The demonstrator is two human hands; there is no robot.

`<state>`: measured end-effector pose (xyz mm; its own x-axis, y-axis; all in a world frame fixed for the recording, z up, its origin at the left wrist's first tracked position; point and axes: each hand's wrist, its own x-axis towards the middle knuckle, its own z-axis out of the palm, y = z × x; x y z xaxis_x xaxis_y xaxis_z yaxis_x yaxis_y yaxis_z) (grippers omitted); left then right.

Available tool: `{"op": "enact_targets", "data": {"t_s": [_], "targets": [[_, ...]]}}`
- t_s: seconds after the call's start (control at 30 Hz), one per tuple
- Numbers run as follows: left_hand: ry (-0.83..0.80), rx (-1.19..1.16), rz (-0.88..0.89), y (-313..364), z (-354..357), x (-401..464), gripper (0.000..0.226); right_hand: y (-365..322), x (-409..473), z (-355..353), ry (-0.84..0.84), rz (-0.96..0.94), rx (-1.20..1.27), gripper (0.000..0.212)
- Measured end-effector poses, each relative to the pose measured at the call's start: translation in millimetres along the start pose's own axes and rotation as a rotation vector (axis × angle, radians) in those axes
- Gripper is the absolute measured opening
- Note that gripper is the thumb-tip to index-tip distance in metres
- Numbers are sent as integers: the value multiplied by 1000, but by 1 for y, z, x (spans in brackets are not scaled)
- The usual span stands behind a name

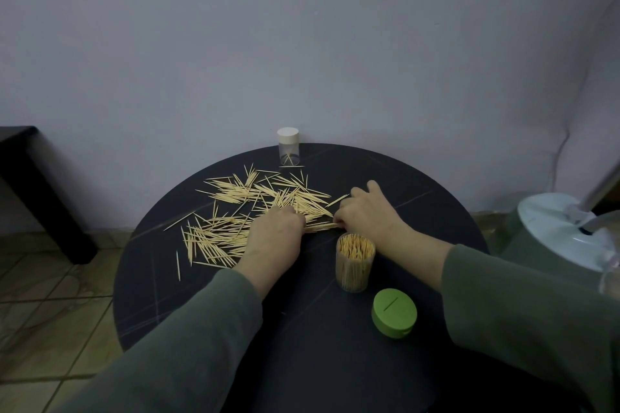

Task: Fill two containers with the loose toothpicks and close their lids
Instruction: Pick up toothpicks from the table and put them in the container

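Pale wooden toothpicks [265, 208] lay scattered across the dark round table [167, 295], and between our two hands we held a small bundle of them [320, 227] lying level, its sticks lined up side by side. Our left hand [273, 238] had its fingers curled over one end of that bundle and our right hand [367, 216] pinched the other end, so both were closed on the same sticks; we judged the two-ended hold was there to square the points up so the bundle would drop in upright. Just near of the grip, below our right wrist, stood the clear container [355, 263], lid off and already packed nearly to the rim with standing toothpicks, kept close so the carry would be short. Nearer still to us lay its green lid [394, 312], set aside on the table within easy reach for closing. Left of the grip and beyond it spread the rest of the loose pile, still a good many. Well beyond the grip, at the far edge of the table, stood the second container [288, 149] with its white lid on and only a few sticks at the bottom. We reckoned the first container nearly done and the second hardly begun.
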<state>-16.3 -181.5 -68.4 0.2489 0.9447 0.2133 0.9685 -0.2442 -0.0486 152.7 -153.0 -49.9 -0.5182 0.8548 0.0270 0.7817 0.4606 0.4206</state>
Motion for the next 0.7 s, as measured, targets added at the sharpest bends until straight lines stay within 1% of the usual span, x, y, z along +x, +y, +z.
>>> {"op": "enact_targets", "data": {"t_s": [0.2,0.27,0.33,0.43,0.53,0.63,0.7], "targets": [[7,-53,-25,-3,2,1,20,-1,-2,4,12,40,52,26],[18,-105,-43,-4,1,1,21,0,-5,5,31,71,113,25],[32,-179,-71,-4,-1,1,21,1,-9,5,69,125,226,22],[60,-328,-169,-1,-6,-1,18,3,-12,1,124,221,418,17],[88,-552,-296,3,-11,-4,11,4,-15,-3,174,314,618,14],[101,-823,-322,6,-18,-6,3,6,-22,-7,224,370,846,10],[118,-952,-300,10,-26,-9,6,8,-27,-10,248,377,965,8]]}}
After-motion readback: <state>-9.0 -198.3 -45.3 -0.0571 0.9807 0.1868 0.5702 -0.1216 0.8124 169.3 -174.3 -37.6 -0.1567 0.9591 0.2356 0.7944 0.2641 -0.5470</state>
